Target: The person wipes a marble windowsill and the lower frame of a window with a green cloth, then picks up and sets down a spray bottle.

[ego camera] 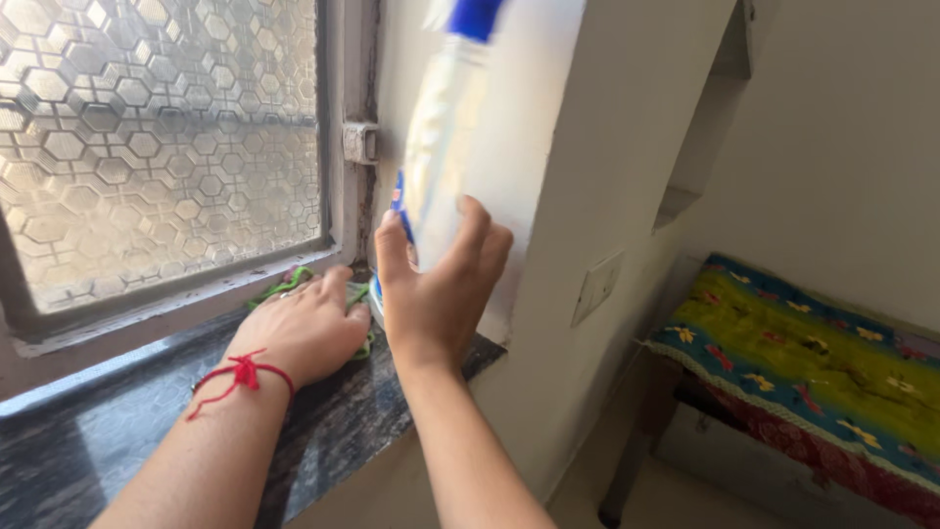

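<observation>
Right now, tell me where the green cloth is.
In the head view the green cloth lies on the dark stone sill by the window frame, under the left hand, just left of the spray bottle.

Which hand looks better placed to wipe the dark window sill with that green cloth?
The left hand, probably. It already lies flat on the green cloth on the dark sill below the patterned window. The right hand is wrapped around the white bottle with a blue cap, so it is occupied.
</observation>
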